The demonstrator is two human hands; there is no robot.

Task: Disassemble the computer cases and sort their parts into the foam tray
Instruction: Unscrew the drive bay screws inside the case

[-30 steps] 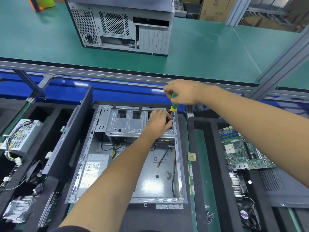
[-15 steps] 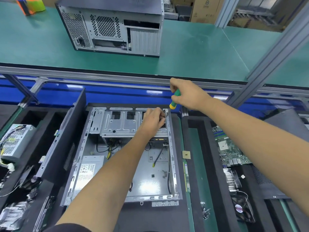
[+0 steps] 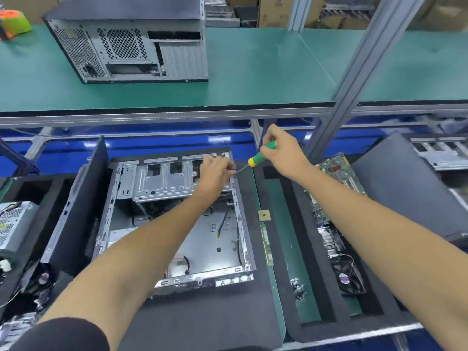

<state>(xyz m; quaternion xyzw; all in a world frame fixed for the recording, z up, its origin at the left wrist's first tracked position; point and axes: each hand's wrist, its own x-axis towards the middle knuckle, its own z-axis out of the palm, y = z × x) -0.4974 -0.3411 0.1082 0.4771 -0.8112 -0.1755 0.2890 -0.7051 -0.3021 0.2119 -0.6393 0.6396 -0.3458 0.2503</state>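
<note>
An opened computer case (image 3: 141, 247) lies flat in front of me, its metal drive cage (image 3: 162, 182) across the far end. My left hand (image 3: 215, 173) rests on the cage's far right corner, fingers curled at the case rim; what they pinch is hidden. My right hand (image 3: 283, 153) grips a green and yellow screwdriver (image 3: 262, 153), whose shaft slants down left to that corner. The black foam tray (image 3: 291, 249) on the right holds a motherboard (image 3: 336, 181), a heatsink and a fan (image 3: 348, 278).
A closed computer case (image 3: 131, 44) stands on the green upper shelf (image 3: 253, 77). A black side panel (image 3: 78, 206) leans left of the open case. A power supply (image 3: 12, 224) and cables fill the left tray. A grey panel (image 3: 410, 193) lies at the right.
My right hand moved right and tilted the screwdriver, so its tip now points left at the case corner. My left hand stayed at that corner. My view shifted.
</note>
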